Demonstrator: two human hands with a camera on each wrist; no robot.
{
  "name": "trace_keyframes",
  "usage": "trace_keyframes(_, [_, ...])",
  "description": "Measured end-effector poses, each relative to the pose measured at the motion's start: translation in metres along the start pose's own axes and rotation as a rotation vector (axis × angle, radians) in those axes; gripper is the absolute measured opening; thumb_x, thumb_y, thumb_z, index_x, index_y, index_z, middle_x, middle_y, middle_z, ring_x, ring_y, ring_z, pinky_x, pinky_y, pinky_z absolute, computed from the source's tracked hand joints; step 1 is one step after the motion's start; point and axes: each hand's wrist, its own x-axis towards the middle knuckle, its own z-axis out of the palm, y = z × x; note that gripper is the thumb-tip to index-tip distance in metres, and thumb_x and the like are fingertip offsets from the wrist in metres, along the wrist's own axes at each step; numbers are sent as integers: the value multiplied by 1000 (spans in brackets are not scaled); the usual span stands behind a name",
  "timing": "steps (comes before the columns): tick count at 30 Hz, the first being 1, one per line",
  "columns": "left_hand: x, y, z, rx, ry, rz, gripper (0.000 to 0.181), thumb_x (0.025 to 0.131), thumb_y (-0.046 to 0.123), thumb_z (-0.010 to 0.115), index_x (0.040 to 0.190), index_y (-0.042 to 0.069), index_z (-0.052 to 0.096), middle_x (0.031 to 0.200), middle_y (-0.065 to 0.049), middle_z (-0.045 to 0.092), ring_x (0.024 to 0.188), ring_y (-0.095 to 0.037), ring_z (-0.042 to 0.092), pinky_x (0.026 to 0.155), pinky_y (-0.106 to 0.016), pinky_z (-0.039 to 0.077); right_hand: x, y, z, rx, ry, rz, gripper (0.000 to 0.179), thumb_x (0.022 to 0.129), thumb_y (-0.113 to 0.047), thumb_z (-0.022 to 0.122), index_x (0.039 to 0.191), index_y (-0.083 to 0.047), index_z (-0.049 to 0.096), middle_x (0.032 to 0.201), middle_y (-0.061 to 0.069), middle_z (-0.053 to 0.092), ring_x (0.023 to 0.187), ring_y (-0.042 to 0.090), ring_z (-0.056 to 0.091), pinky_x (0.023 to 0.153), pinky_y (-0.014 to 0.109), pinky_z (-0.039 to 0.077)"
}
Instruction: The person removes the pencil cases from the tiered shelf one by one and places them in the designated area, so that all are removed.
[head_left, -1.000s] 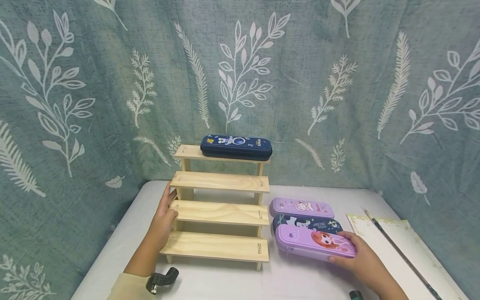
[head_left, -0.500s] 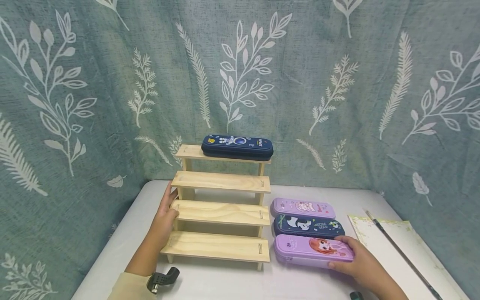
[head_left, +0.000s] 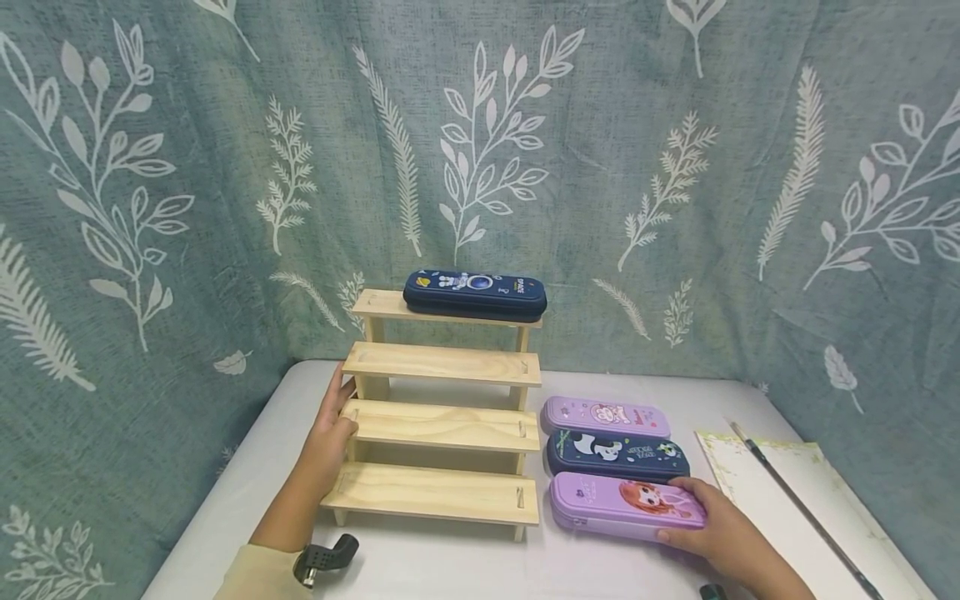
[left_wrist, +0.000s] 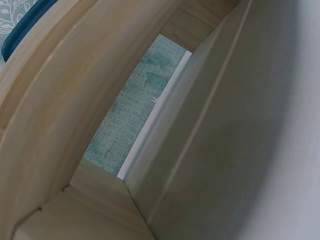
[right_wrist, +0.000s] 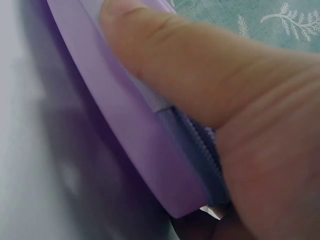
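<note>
My right hand [head_left: 708, 529] grips the right end of a purple pencil case [head_left: 628, 505] printed with a red-haired girl. In the right wrist view the thumb lies along the zipped side of the purple case [right_wrist: 135, 145]. Just behind it is a navy panda pencil case [head_left: 618, 454], and behind that a lilac pencil case [head_left: 606, 417] with a cartoon animal. At the left side of a four-step wooden stand [head_left: 442, 427], my left hand [head_left: 330, 429] holds the frame, thumb by the second step from the bottom. The left wrist view shows stand boards [left_wrist: 65, 85] but no fingers.
A navy space-themed pencil case [head_left: 476, 296] lies on the stand's top step. To the right, a dark rod with a pale tip [head_left: 802, 504] lies across a cream board [head_left: 847, 533]. A patterned curtain [head_left: 480, 167] closes off the back and sides.
My right hand has brought the purple pencil case down and slightly toward me, so the panda case behind it shows in full. The left hand stays on the stand.
</note>
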Motion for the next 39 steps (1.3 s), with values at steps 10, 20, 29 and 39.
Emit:
trace_keyframes(10, [0, 0, 0, 16, 11, -5, 103, 90, -10, 34, 165, 49, -3, 176, -6, 12, 162, -35, 9, 125, -62, 14, 2, 4, 2, -23, -1, -15, 87, 75, -39, 92, 140, 5, 54, 131, 26, 64, 118, 39, 61, 97, 57, 48])
trace_keyframes(20, [1, -2, -1, 5, -3, 1, 103, 90, -10, 33, 164, 52, -3, 176, -5, 11, 162, -34, 10, 125, -62, 15, 4, 4, 2, -27, -24, 19, 94, 76, -44, 91, 144, 6, 50, 136, 34, 58, 125, 52, 57, 100, 68, 44])
trace_keyframes(29, [1, 1, 0, -30, 3, -11, 103, 89, -11, 33, 165, 49, -3, 176, -5, 11, 162, -32, 10, 126, -59, 15, 6, 3, 3, -37, -36, 53, 98, 77, -50, 89, 145, 6, 47, 140, 37, 53, 130, 58, 51, 102, 72, 40])
trace_keyframes(39, [1, 2, 1, -38, 13, -24, 104, 88, -13, 33, 166, 48, -2, 176, -6, 12, 162, -33, 10, 126, -59, 15, 8, 1, 7, -43, -23, 72, 101, 77, -51, 88, 147, 8, 45, 142, 40, 51, 132, 61, 47, 104, 73, 37])
